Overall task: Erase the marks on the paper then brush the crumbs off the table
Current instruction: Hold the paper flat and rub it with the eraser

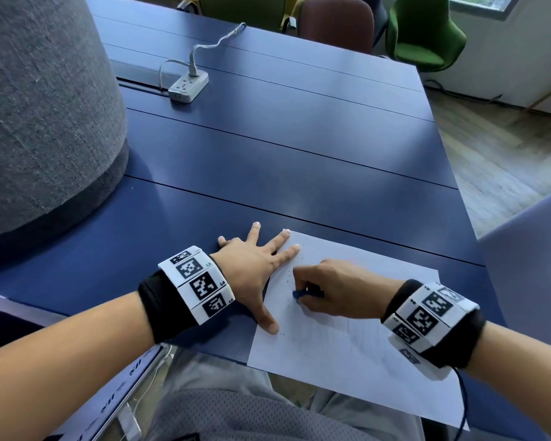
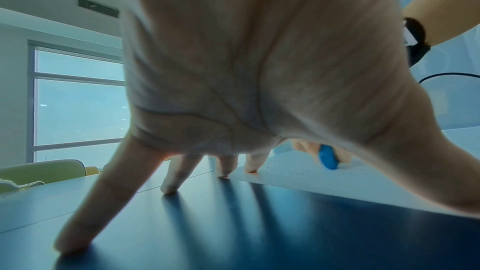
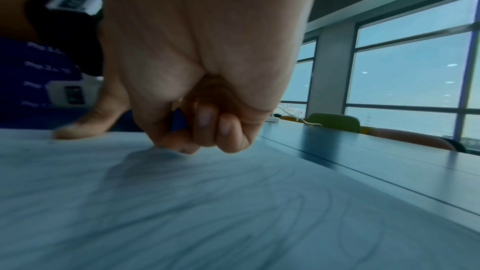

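Observation:
A white sheet of paper lies on the blue table, its near edge hanging over the table's front. My left hand is spread flat, with thumb and two fingertips pressing the paper's left edge and the other fingers on the table. My right hand pinches a small blue eraser against the paper's upper left part. The eraser shows past the left palm, and as a blue sliver between the curled right fingers. Dark eraser crumbs dot the paper near it. Faint pencil lines cross the sheet.
A white power strip with a plugged cable lies far back on the table. A large grey fabric cylinder stands on the left. Chairs line the far edge. A grey-blue chair back is at the right. My lap is below the table's front edge.

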Tool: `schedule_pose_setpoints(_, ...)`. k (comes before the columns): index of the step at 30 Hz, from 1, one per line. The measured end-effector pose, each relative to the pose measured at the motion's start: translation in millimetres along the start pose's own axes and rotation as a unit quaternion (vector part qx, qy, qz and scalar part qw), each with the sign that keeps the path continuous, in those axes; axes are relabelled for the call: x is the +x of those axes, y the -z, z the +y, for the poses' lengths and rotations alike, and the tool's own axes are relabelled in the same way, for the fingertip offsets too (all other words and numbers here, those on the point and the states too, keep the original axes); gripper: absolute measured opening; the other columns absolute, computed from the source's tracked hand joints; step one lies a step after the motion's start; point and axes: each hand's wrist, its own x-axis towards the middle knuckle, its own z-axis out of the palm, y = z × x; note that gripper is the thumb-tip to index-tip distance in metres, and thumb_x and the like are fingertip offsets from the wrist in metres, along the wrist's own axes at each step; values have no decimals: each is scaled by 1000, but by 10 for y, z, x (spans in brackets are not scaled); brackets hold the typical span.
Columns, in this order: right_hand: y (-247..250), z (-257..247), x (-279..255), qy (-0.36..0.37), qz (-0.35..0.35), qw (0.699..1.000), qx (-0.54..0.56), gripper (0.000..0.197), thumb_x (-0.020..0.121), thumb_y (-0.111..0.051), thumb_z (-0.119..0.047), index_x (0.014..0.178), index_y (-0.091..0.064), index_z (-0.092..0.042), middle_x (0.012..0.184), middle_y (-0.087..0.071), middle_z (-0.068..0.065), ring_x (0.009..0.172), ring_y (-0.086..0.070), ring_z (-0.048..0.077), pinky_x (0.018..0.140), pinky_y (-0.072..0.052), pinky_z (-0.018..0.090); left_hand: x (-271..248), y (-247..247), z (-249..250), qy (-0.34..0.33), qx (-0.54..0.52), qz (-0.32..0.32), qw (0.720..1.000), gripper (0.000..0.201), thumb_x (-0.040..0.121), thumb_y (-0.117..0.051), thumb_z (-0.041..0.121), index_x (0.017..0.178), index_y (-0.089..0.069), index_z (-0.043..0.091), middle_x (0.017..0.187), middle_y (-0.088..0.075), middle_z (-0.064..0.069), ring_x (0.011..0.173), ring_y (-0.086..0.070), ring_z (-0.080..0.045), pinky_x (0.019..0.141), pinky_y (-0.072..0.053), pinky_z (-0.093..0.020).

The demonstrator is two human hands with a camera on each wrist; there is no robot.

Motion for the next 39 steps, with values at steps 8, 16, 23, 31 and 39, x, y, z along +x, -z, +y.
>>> schedule_pose_setpoints(8,12,-44,-28,4,-7,1000,14,11,90,-55,-28,89,-54,-17,73,-57,-4,66,-47,19,61,-38,31,-2,-4,-2,0,3,1,1000,142,54,-72,82,153,18,37,159,29,12,147,19,-41,106,-28,-65)
schedule_pose_setpoints(16,4,-37,-13,-15,17,999,27,11,89,-56,-27,86,-54,-17,69,-53,-6,64,-45,18,61,-41,31,-7,7,1,0,3,2,1000,141,54,-72,81,153,18,36,159,28,12,147,19,-40,107,-27,-64)
schedule_pose_setpoints(23,-84,2,-49,-22,28,998,57,10,89,-58,-30,87,-55,-20,73,-59,-5,63,-47,15,62,-43,29,5,9,-13,1,4,11,1000,141,53,-73,81,153,16,37,160,27,13,148,17,-39,107,-29,-60)
schedule_pose_setpoints(31,-1,255,113,-77,84,985,128,15,90,-60,-20,82,-47,-18,71,-53,-4,58,-44,5,55,-35,12,78,64,-86,-29,-6,59,998,123,66,-69,76,157,0,31,162,17,12,151,9,-26,108,-30,-64)
schedule_pose_setpoints(39,23,263,170,-45,72,993,87,11,89,-59,-18,83,-51,-14,61,-45,-15,53,-43,4,58,-31,22,69,22,-94,-41,-12,28,999,135,60,-72,78,156,10,29,162,19,14,150,15,-18,107,-16,-74)
